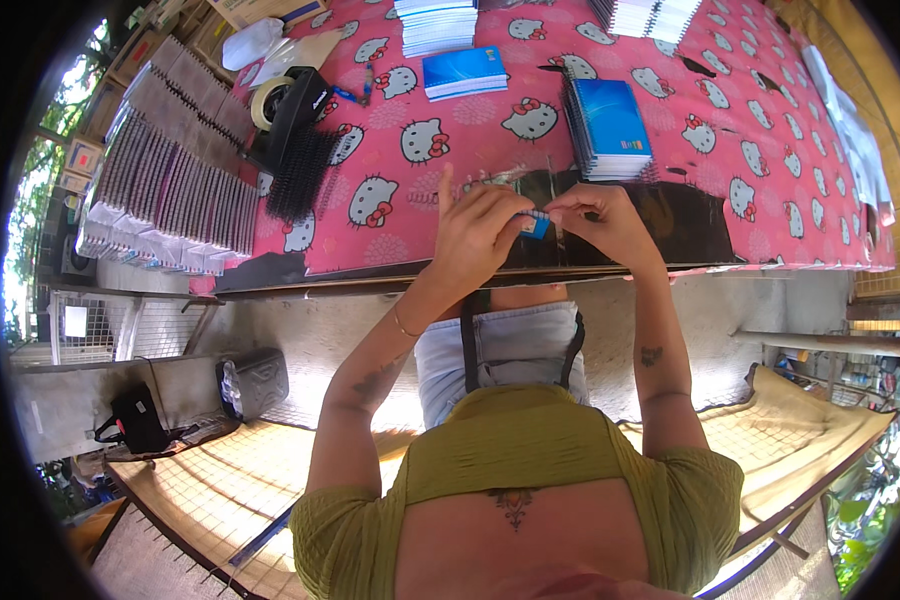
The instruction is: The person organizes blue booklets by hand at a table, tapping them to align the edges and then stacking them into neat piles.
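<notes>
Close to the table's front edge, my left hand (478, 228) is closed on a small blue-and-white packet (536, 226), with the index finger raised. My right hand (602, 218) pinches at the packet's upper right side; whatever lies between its fingertips is too small to make out. Just beyond that hand stands a stack of blue-covered spiral notebooks (611, 118), black coils along its left side. A smaller pile of blue-covered booklets (465, 74) sits farther back.
A black tape dispenser (300, 105) stands at left, beside loose black spiral coils (305, 170). Tall rows of coil-bound notebooks (170, 180) fill the table's left end. White page stacks (437, 28) stand at the back. The pink patterned tablecloth (375, 240) has torn dark patches.
</notes>
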`<action>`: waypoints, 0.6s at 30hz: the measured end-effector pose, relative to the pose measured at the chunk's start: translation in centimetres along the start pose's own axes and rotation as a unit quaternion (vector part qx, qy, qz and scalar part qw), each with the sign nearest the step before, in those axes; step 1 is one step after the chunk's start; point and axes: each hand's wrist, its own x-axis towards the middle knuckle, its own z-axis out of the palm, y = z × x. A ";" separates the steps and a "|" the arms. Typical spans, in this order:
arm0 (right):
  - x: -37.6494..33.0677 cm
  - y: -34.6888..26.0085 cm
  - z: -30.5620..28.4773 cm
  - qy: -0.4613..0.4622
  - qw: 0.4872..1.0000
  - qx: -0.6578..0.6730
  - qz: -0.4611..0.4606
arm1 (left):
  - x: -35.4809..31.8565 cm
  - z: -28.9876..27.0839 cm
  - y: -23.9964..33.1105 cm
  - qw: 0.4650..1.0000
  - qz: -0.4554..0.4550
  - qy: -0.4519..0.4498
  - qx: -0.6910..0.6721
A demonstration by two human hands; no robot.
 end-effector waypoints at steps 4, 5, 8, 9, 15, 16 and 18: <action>0.7 -0.7 0.6 0.006 0.993 -0.061 -0.099 | 0.0 -0.4 0.4 1.000 -0.025 -0.009 -0.005; 0.6 -0.8 1.0 0.038 0.991 -0.076 -0.101 | -0.1 -0.6 0.6 1.000 -0.018 -0.012 0.023; 0.3 -0.4 2.4 0.134 0.979 -0.119 -0.094 | 0.0 -1.3 1.1 0.997 -0.003 -0.032 0.070; 0.3 -0.5 2.8 0.164 0.974 -0.131 -0.083 | 0.1 -1.5 1.4 0.997 -0.006 -0.045 0.064; -1.4 -6.5 5.8 0.300 0.944 0.083 -0.110 | 5.5 -3.7 5.2 0.954 -0.167 -0.012 -0.248; -1.3 -6.1 4.6 0.300 0.947 0.057 -0.095 | 6.6 -3.7 6.2 0.923 -0.179 -0.018 -0.341; -0.6 -4.4 0.1 0.306 0.950 -0.002 -0.060 | 10.8 -1.7 4.5 0.988 0.041 0.147 -0.017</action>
